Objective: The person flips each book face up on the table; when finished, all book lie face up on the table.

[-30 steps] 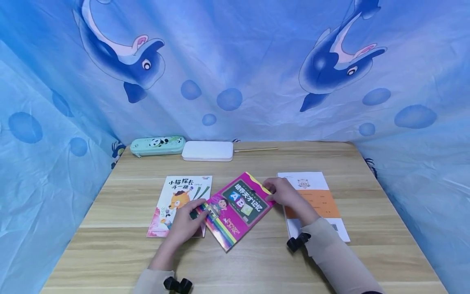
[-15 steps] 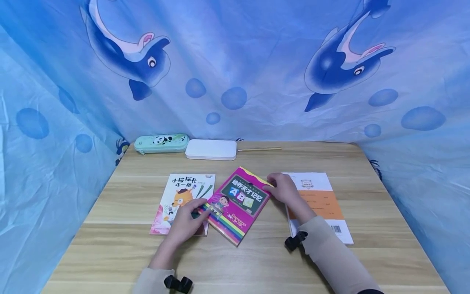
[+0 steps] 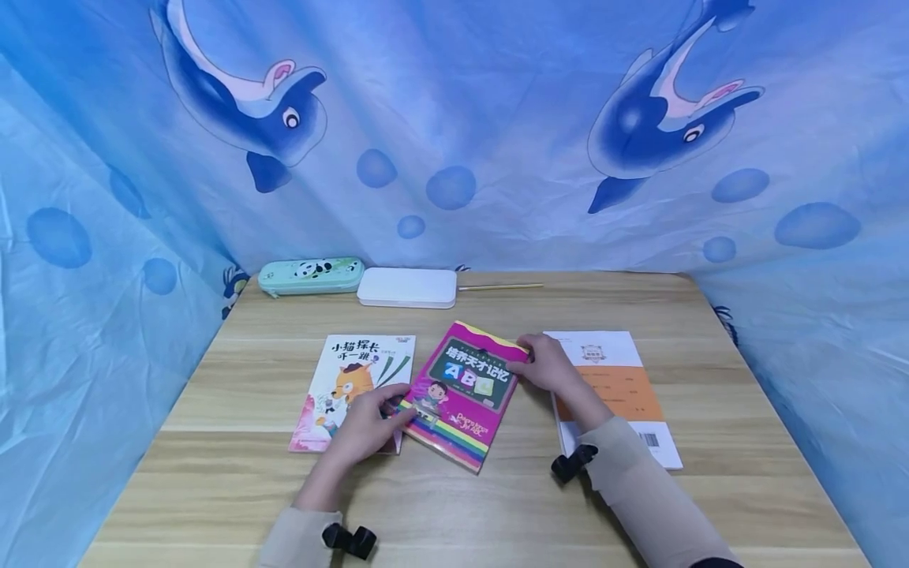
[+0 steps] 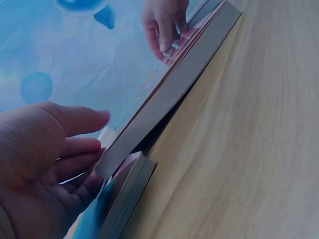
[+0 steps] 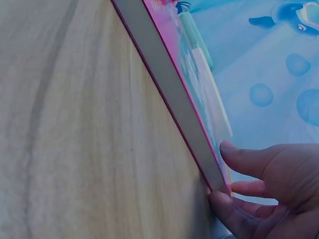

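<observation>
Magenta book point(image 3: 463, 397) between left fingers point(image 3: 389, 391) and right fingers point(image 3: 534, 344)

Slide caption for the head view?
Left hand and right hand hold a magenta ABC book, turned askew, over a wooden table.

left book point(image 3: 352, 379): partly behind left hand point(image 3: 365, 424) | orange book point(image 3: 619, 388): partly illegible | right sleeve point(image 3: 649, 493): cropped

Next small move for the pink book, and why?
I'd probably turn the pink book slightly counterclockwise: in the head view its top edge slopes down rightward, while the cat book's looks nearly level. The left hand and right hand already hold opposite corners.
</observation>
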A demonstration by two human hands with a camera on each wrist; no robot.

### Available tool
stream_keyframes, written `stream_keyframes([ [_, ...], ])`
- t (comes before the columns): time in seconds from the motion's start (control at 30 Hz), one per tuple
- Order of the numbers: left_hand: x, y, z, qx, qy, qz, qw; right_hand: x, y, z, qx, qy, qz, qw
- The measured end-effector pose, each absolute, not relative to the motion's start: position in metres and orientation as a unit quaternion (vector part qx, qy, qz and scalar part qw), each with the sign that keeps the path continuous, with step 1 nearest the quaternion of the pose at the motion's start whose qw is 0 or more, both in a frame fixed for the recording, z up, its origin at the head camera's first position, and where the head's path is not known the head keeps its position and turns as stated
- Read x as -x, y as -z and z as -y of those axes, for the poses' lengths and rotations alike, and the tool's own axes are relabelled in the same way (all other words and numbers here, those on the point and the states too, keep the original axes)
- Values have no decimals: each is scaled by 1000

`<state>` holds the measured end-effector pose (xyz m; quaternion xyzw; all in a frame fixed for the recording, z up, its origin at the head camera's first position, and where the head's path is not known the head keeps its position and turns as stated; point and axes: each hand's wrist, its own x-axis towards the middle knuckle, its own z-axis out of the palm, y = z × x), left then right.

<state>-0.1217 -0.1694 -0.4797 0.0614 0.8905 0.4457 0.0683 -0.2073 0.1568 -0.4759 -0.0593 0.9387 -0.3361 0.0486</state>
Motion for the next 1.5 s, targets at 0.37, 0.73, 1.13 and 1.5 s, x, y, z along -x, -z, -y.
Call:
stream_keyframes([
  [0.37, 107, 480, 159, -137, -434, -885, 99, 223, 479, -161, 72, 362, -928, 49],
  [0.73, 94, 490, 140, -120, -538, -823, 135, 231, 479, -169, 92, 369, -923, 67],
  [1.13, 85, 497, 115, -108, -511, -848, 90, 237, 477, -171, 114, 353, -926, 69],
  [1.5, 87, 500, 122, -79, -499, -859, 78, 239, 476, -162, 122, 360, -922, 72],
])
